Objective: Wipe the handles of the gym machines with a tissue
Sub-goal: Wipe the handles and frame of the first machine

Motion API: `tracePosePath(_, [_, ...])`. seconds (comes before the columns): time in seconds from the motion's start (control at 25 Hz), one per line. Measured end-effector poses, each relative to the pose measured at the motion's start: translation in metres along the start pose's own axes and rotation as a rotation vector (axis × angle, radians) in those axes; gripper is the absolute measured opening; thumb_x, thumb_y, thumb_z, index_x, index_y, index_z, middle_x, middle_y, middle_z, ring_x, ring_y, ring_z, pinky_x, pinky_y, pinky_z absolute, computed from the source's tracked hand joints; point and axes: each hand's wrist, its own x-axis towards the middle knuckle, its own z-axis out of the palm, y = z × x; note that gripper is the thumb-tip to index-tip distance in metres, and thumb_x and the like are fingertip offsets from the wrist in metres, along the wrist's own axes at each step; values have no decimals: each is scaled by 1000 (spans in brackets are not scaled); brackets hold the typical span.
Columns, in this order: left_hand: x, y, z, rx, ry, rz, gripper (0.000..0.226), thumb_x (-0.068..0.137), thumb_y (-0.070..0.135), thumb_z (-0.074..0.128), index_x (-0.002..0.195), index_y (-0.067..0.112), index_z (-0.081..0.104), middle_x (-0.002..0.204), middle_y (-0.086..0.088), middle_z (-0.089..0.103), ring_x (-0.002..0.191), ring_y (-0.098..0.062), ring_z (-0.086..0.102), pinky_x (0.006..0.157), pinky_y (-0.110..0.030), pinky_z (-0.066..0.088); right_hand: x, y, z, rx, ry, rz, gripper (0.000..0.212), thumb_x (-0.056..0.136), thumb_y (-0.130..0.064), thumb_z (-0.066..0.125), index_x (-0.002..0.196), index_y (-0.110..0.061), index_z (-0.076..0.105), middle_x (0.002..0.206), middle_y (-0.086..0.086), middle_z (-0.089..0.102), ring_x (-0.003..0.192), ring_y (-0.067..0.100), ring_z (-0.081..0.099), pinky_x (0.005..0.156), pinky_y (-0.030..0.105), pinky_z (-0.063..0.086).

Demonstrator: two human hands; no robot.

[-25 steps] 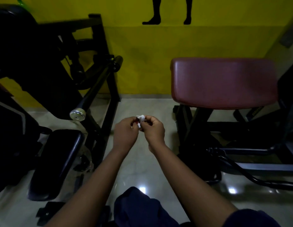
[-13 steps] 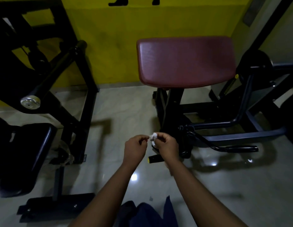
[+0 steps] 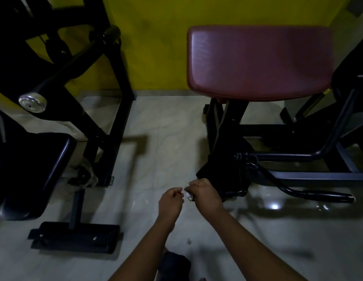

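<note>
My right hand (image 3: 206,194) pinches a small crumpled white tissue (image 3: 188,195) low over the floor, just in front of the dark base of the right-hand machine. My left hand (image 3: 170,201) sits close beside it with its fingers curled, a narrow gap away from the tissue. A black curved handle bar (image 3: 318,194) of the right machine lies low to the right of my hands. On the left machine a slanted black bar ends in a chrome cap (image 3: 32,102).
A maroon pad (image 3: 257,61) tops the right machine against the yellow wall. A black seat pad (image 3: 34,169) and a black floor foot (image 3: 75,238) belong to the left machine. Pale tiled floor (image 3: 166,138) runs between them, with a small paper scrap (image 3: 189,241).
Both hands have dropped toward the floor and the right machine's base. The left hand, which was pinching the tissue with the right, now sits slightly apart from it.
</note>
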Motion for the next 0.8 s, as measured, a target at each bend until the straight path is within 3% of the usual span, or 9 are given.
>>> tracePosePath(0.04, [2,-1,3,-72,-13,-47,23,99,14,42,113,19,60,108,-8,68,93,-23,67,87,-39,54,-4,3,8,-86,-36,-61,24,59,-1,72,79,-14,75,84,7,71,82,29,68,68,23,52])
tracePosePath(0.12, [5,-5,9,-188,-27,-124,23,103,21,39,119,16,55,108,-11,66,94,-26,66,83,-37,55,-18,6,15,-188,12,-216,32,63,-8,77,95,-12,75,104,7,71,100,25,66,83,28,54])
tracePosePath(0.2, [8,-10,11,-249,-10,-162,27,104,26,38,122,13,54,108,-13,65,94,-27,66,81,-36,56,-30,12,15,-222,124,-432,28,77,-15,62,102,-7,73,111,9,69,109,24,60,97,31,48])
tracePosePath(0.28, [10,-14,12,-277,0,-185,29,104,29,38,122,13,53,107,-14,65,93,-28,66,80,-36,55,-22,14,14,-334,115,-501,27,80,-21,54,94,-8,74,102,7,71,102,22,62,92,30,51])
tracePosePath(0.4, [14,-17,14,-255,22,-209,30,104,32,37,121,13,54,105,-13,66,92,-27,66,78,-37,54,1,3,19,-538,-191,-384,14,80,-16,61,86,-13,73,87,3,66,89,21,59,73,30,47])
tracePosePath(0.48, [14,-17,16,-229,44,-214,30,103,32,37,118,13,56,102,-11,66,87,-23,65,73,-34,53,3,4,24,-600,-277,-384,13,81,-12,61,87,-12,73,87,5,63,86,22,55,71,32,44])
tracePosePath(0.64, [15,-18,18,-203,13,-193,33,103,29,37,105,11,65,99,-12,70,83,-23,67,78,-37,55,-6,28,25,-443,-70,-576,12,68,-12,74,79,-12,72,81,2,63,80,20,57,70,30,48])
tracePosePath(0.72, [17,-19,19,-218,9,-173,34,103,28,38,102,11,68,99,-13,71,84,-25,66,79,-36,56,-3,28,27,-331,-36,-538,13,68,-11,75,81,-11,72,81,3,64,78,19,60,68,29,49])
tracePosePath(0.8, [18,-20,17,-265,30,-161,31,102,25,40,104,13,68,98,-12,71,84,-23,67,79,-37,56,-3,20,30,-190,-6,-443,19,76,-10,61,94,-10,67,91,6,66,85,22,62,76,31,50])
